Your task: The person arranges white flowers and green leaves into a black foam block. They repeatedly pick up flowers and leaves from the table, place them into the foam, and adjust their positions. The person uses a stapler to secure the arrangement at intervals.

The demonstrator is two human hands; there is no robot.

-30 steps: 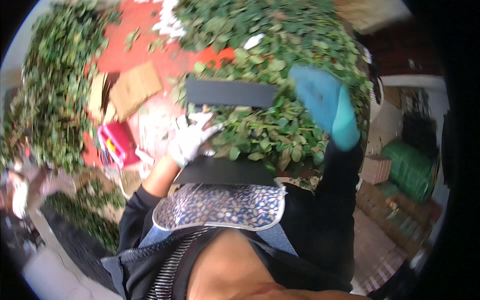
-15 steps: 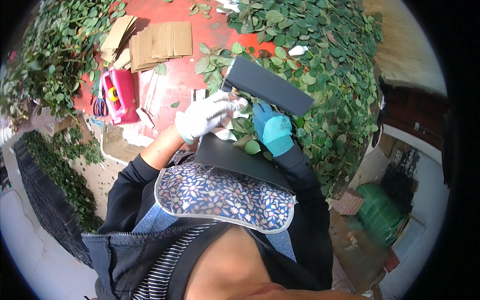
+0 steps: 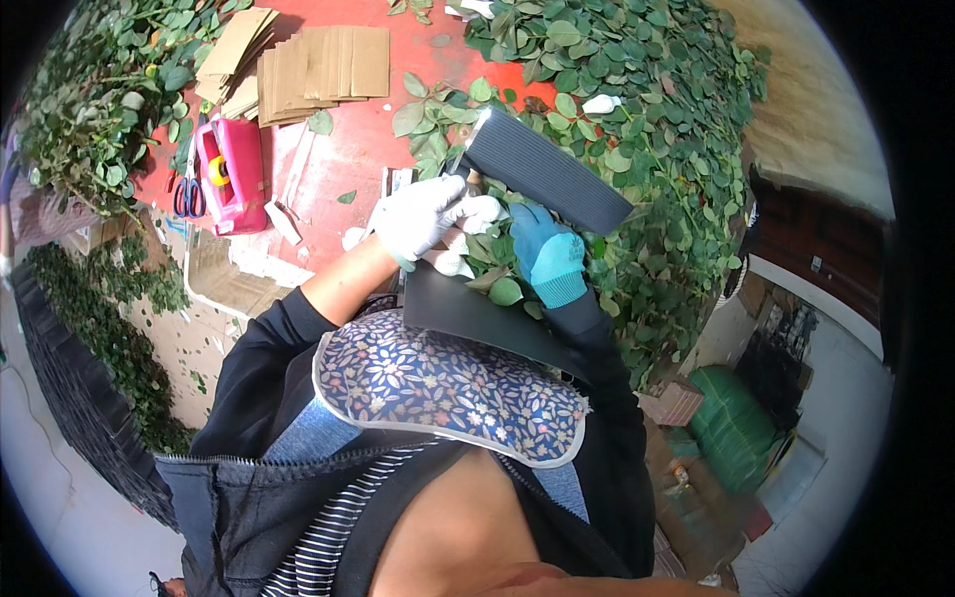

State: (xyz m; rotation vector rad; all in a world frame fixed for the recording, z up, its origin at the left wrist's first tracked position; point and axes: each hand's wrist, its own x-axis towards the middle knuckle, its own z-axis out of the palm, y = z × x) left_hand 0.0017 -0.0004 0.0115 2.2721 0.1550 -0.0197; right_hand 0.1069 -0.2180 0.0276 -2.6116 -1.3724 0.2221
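Note:
Leafy green stems [image 3: 485, 251] lie in front of me between a dark ribbed sheet [image 3: 547, 171] on the far side and a smooth black flap [image 3: 477, 313] nearer my apron. My left hand [image 3: 423, 219], in a white glove, is closed at the left end of the stems, by the corner of the ribbed sheet. What its fingers pinch is hidden. My right hand [image 3: 547, 254] wears a light blue glove with darker blue fingers. Those fingers curl around the stems from the right, just below the ribbed sheet, with their tips out of sight among leaves.
Cut foliage [image 3: 657, 149] covers the right of the red table [image 3: 343, 159], and more foliage [image 3: 109, 99] is heaped at left. Cardboard pieces [image 3: 333, 65], a pink tape holder [image 3: 231, 179] and scissors [image 3: 189, 191] lie at far left. A white bottle-shaped piece [image 3: 601, 103] rests among leaves.
My left hand has shifted slightly right and away from me, its fingers curled tighter. The ribbed sheet sits a little further right. My right hand has barely moved.

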